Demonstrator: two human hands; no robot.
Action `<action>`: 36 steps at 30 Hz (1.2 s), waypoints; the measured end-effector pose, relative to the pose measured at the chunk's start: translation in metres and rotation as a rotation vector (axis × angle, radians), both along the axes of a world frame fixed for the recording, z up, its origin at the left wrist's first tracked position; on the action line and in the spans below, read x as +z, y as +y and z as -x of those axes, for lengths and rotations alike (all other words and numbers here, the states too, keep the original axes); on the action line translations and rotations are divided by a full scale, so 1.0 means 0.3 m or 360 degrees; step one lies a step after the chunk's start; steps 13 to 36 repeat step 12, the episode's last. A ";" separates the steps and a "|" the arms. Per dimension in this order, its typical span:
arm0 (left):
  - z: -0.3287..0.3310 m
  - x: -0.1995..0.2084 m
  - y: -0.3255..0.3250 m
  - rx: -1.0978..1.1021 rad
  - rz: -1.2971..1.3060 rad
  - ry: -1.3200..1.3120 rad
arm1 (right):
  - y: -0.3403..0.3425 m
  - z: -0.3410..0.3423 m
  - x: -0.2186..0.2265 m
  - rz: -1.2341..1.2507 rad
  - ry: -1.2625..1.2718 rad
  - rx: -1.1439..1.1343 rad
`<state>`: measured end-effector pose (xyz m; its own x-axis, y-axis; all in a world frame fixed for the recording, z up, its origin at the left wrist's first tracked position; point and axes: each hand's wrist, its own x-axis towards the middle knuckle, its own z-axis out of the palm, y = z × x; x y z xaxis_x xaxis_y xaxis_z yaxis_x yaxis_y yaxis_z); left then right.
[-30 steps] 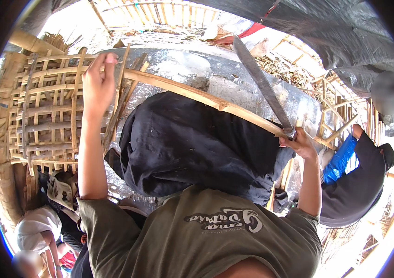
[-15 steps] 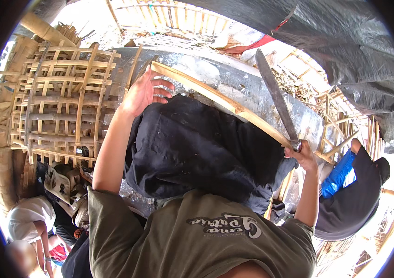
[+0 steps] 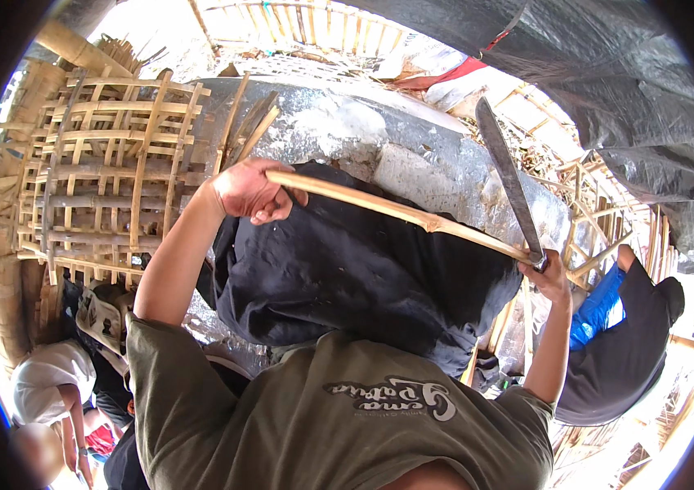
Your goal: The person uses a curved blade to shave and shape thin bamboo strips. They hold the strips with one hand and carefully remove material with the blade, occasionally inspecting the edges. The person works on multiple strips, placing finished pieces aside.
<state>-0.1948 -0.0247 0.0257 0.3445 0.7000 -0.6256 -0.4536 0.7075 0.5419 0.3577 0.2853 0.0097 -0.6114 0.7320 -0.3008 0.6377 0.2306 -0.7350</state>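
A long pale bamboo strip [image 3: 363, 198] with a node past its middle spans the space in front of me, sloping down to the right. My left hand [image 3: 253, 192] is closed on its left end, fingers curled. At the other end, my right hand [image 3: 551, 279] grips a machete [image 3: 508, 175] by its handle and holds the strip against it. The dark blade points up and away, apart from most of the strip. Beneath the strip, black cloth [image 3: 355, 261] covers my lap.
Woven bamboo panels [image 3: 110, 163] stack at the left. A grey slab [image 3: 424, 175] lies beyond my lap, with split bamboo pieces [image 3: 250, 126] on it. One person [image 3: 620, 351] in black sits at right, another [image 3: 57, 384] in white at lower left. Dark tarp [image 3: 608, 73] hangs upper right.
My left hand has closed on the strip's end and come down nearer to me, leaving the strip less steeply sloped. My right hand has shifted slightly right with the machete.
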 end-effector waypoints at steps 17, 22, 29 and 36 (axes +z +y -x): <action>-0.127 -0.020 -0.103 0.0097 -0.0261 -0.0004 | 0.099 0.096 0.067 -0.0483 -0.0029 0.0654; -0.127 -0.020 -0.103 0.0097 -0.0261 -0.0004 | 0.099 0.096 0.067 -0.0483 -0.0029 0.0654; -0.127 -0.020 -0.103 0.0097 -0.0261 -0.0004 | 0.099 0.096 0.067 -0.0483 -0.0029 0.0654; -0.127 -0.020 -0.103 0.0097 -0.0261 -0.0004 | 0.099 0.096 0.067 -0.0483 -0.0029 0.0654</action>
